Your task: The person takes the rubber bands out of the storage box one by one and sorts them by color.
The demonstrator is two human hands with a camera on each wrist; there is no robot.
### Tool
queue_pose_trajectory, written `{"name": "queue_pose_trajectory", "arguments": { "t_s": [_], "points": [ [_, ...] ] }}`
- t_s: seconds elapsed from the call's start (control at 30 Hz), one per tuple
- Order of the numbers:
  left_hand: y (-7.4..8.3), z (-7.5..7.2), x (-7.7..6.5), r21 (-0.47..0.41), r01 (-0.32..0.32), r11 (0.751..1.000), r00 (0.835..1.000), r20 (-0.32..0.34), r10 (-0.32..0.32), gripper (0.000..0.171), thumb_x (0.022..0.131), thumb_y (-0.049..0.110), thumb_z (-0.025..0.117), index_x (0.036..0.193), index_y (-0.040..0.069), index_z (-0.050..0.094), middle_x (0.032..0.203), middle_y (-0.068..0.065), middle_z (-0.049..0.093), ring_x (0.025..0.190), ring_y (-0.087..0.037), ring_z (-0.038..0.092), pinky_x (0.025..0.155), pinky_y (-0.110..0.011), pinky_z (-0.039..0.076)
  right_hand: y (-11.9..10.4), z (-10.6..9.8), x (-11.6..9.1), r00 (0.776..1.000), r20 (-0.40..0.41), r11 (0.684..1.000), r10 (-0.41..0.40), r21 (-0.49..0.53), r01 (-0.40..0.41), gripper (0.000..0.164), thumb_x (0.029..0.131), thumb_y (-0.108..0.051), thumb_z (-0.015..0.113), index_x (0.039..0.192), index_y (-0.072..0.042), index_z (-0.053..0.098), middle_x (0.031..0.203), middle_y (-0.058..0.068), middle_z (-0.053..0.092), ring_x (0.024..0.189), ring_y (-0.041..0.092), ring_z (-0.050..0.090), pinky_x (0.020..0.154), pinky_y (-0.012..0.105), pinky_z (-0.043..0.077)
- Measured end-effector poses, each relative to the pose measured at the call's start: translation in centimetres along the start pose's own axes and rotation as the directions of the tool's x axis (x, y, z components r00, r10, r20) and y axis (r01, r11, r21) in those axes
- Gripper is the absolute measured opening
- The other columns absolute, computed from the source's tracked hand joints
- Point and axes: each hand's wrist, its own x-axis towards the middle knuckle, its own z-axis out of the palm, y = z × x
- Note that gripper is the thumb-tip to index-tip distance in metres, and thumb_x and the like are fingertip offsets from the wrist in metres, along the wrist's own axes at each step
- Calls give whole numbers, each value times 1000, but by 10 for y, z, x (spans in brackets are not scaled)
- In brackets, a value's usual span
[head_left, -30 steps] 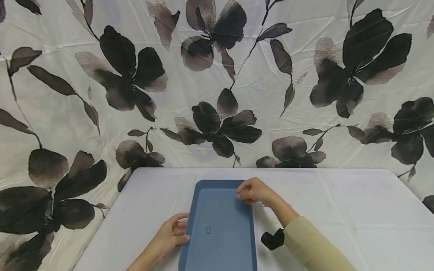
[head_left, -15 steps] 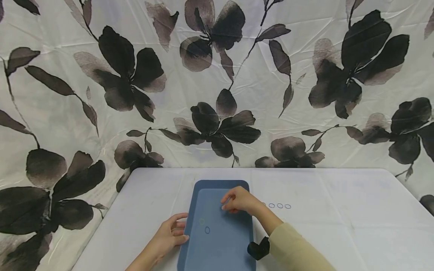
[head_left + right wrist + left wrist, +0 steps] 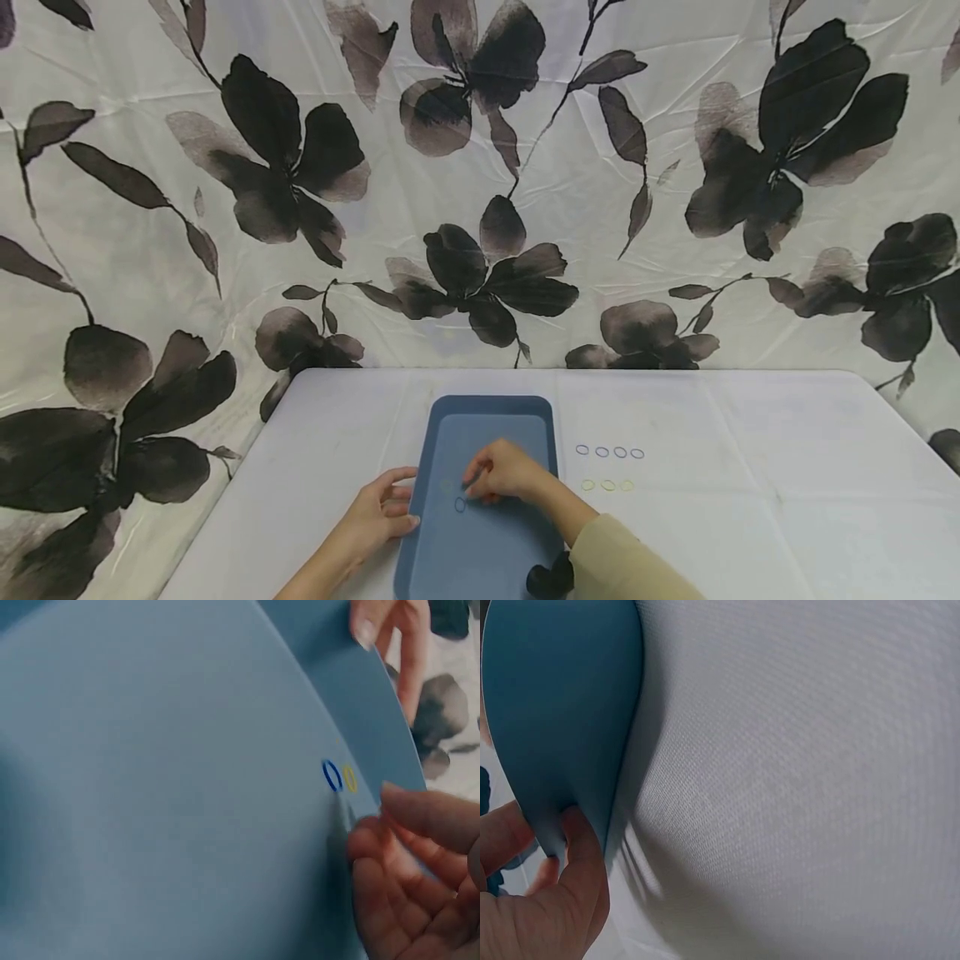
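A blue rectangular tray (image 3: 465,562) lies on the white table. My left hand (image 3: 377,510) grips its left rim; in the left wrist view the thumb and fingers pinch the edge of the tray (image 3: 562,712). Inside the tray sit a thin blue ring (image 3: 327,774) and, beside it, a thin yellow ring (image 3: 346,778). Just above the tray floor, my right hand (image 3: 506,473) has its fingertips right by the rings. Its fingers are loosely bent, the thumb stands apart from them, and nothing shows between. In the head view the yellow ring is faint.
On the white table (image 3: 735,533), right of the tray, several blue rings (image 3: 596,452) form a row, with three yellow rings (image 3: 602,485) in a row nearer me. A black object (image 3: 551,577) is at the right sleeve. Flowered cloth (image 3: 480,167) hangs behind the table.
My right hand has moved from the tray's far right corner left and toward me, down to the rings. Both rows on the table are now uncovered. The left hand stays on the rim.
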Motion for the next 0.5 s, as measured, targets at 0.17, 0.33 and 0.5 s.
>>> {"name": "queue_pose_trajectory", "arguments": {
  "t_s": [0.17,0.33,0.5],
  "points": [
    [-2,-2,-3,-13,-13,1000,1000,13,13,68,74,-14,64,135,-7,35,114,-25,53,95,-29,61,76,-37,54,-4,15,-5,997,-76,995,-8,-98,0,11,72,2,74,66,-1,65,48,-1,53,41,8,50,39,22,44],
    [-2,-2,-3,-15,-33,999,999,19,34,67,75,-14,64,135,-7,36,114,-25,52,96,-29,61,76,-37,54,-5,22,-6,991,-133,982,2,-188,-27,23,68,-10,81,59,-6,60,45,-5,48,38,7,45,37,19,38],
    [-2,-1,-2,-5,-38,999,999,27,39,67,75,-13,65,136,-6,36,114,-25,52,96,-28,60,77,-39,53,-4,23,-4,990,-139,962,-12,-271,-26,30,65,-14,84,57,-7,56,46,-6,45,38,6,40,36,19,32]
  ]
}}
